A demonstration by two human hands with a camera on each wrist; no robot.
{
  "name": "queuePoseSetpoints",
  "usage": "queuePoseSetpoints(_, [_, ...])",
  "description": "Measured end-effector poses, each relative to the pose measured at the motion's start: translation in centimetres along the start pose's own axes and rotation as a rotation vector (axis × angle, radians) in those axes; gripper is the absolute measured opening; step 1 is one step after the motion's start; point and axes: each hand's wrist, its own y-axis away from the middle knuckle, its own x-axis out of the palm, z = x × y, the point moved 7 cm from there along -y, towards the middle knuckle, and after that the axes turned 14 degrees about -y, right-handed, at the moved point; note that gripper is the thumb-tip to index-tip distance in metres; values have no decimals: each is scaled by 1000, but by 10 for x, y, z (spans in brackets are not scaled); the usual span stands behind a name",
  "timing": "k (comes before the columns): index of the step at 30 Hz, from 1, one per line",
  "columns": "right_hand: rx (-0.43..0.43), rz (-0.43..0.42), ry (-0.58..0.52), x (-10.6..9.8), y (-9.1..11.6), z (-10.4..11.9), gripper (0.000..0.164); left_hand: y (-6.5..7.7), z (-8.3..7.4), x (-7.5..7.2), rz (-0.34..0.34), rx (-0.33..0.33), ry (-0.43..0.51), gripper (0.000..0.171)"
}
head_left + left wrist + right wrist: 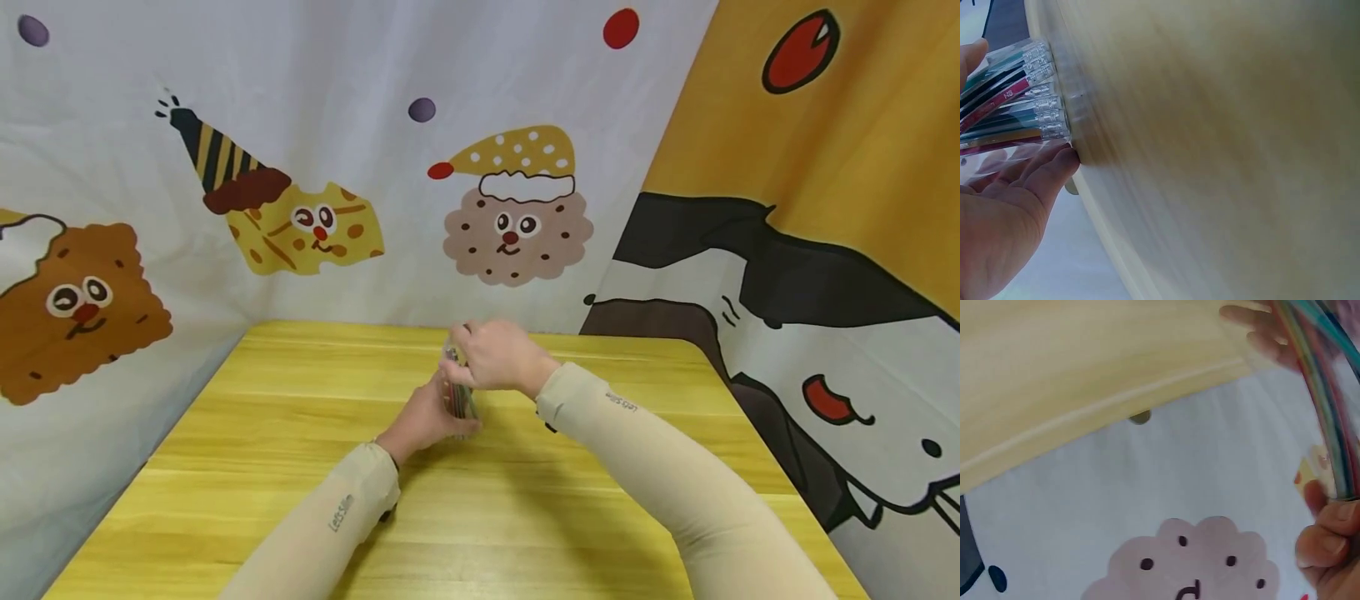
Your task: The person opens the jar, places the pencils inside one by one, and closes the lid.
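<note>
Several pencils (pixel 1004 97) in green, black, red and yellow stand together inside a clear plastic sleeve (pixel 1022 152). Their silvery ends point down close to the tabletop, and one red pencil bears the mark HB. My left hand (pixel 427 423) holds the bundle low down, thumb on the near side and fingers on the far side. Above it, my right hand (pixel 498 354) has its fingers curled at the top of the bundle. In the right wrist view the pencils (pixel 1329 406) run up to that hand's fingers (pixel 1329 540), which hide their upper ends.
A yellow wood-grain table (pixel 300 392) lies beneath both hands, its far edge just beyond them. Behind it hangs a white cloth (pixel 360 67) printed with cartoon biscuits and cheese. An orange printed cloth (pixel 885 167) hangs at the right.
</note>
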Motion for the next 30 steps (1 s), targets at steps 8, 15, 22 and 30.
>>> queuePoseSetpoints(8, [545, 40, -143, 5, 4, 6, 70, -1, -3, 0, -1, 32, 12, 113])
queuePoseSetpoints(15, [509, 248, -319, -5, 7, 2, 98, -1, -2, -1, 30, -11, 1, 90])
queuePoseSetpoints(22, [255, 413, -569, -22, 9, -7, 81, -3, 1, 0, 18, -39, -2, 100])
queuePoseSetpoints(30, [288, 165, -223, -21, 6, -1, 85, -2, -1, 1, -4, 1, -4, 93])
